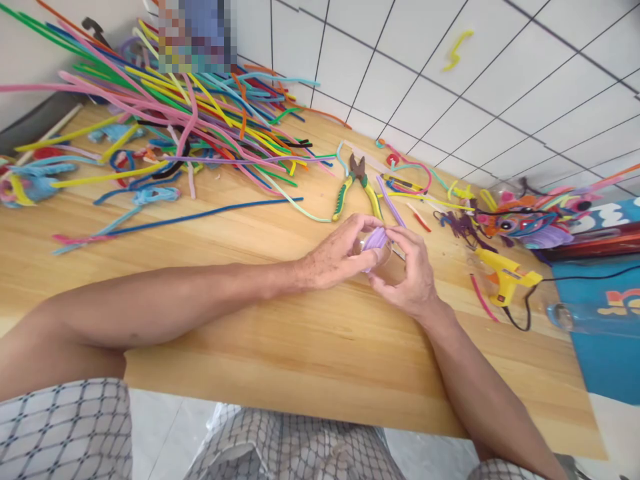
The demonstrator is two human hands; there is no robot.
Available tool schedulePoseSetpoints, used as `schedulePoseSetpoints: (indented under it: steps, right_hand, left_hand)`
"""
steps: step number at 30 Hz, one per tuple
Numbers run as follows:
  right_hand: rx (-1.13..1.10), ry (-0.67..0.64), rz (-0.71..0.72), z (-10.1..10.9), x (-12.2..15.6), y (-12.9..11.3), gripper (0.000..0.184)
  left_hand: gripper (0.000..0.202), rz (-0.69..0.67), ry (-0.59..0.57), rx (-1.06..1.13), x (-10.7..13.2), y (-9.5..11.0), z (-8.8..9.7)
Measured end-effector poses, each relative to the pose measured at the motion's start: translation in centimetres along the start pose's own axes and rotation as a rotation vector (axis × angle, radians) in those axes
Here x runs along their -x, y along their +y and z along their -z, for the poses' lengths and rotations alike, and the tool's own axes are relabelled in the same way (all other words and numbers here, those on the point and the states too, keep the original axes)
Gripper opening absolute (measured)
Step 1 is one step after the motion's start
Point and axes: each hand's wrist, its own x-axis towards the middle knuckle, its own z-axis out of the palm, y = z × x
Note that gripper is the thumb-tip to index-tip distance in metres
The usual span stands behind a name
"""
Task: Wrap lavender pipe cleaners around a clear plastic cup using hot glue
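Note:
My left hand (336, 260) and my right hand (407, 270) meet over the middle of the wooden table (250, 333). Both pinch a small bundle of lilac pipe cleaner (375, 239) held between the fingertips. A lilac strand (391, 203) runs from the bundle back toward the wall. Something clear and round seems to sit under the bundle, but I cannot make it out. Pliers with yellow-green handles (354, 187) lie just behind my hands.
A big heap of coloured pipe cleaners (190, 113) covers the table's far left. A yellow glue gun (505, 275) with a black cord lies at the right, near finished pipe-cleaner figures (525, 223) and a blue mat (605, 320). Tiled wall behind.

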Motion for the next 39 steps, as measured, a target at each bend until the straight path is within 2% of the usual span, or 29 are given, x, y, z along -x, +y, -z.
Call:
schedulePoseSetpoints:
  steps: [16,24,29,32,35,39]
  right_hand:
    - [0.043,-0.030,0.023,0.29,-0.13,0.05,0.097]
    - [0.014,-0.031,0.031,0.31,-0.15,0.26,0.098]
    - [0.009,-0.075,0.017,0.42,-0.04,0.36,0.100]
    - [-0.007,-0.078,-0.005,0.48,-0.02,0.27,0.093]
    - [-0.017,-0.053,-0.024,0.42,-0.10,0.06,0.086]
    - [-0.029,-0.011,-0.012,0.17,-0.18,-0.13,0.087]
  left_hand:
    - [0.048,0.063,-0.009,0.092,-0.26,-0.67,0.32]
    - [0.041,0.075,-0.046,-0.003,-0.70,0.08,0.72]
    - [0.043,0.092,-0.007,0.028,-0.71,-0.21,0.55]
    - [0.045,0.103,0.010,0.062,-0.68,-0.33,0.37]
    - [0.044,0.112,0.022,0.073,-0.68,-0.22,0.20]
    - [0.042,0.114,0.032,0.072,-0.60,-0.13,0.08]
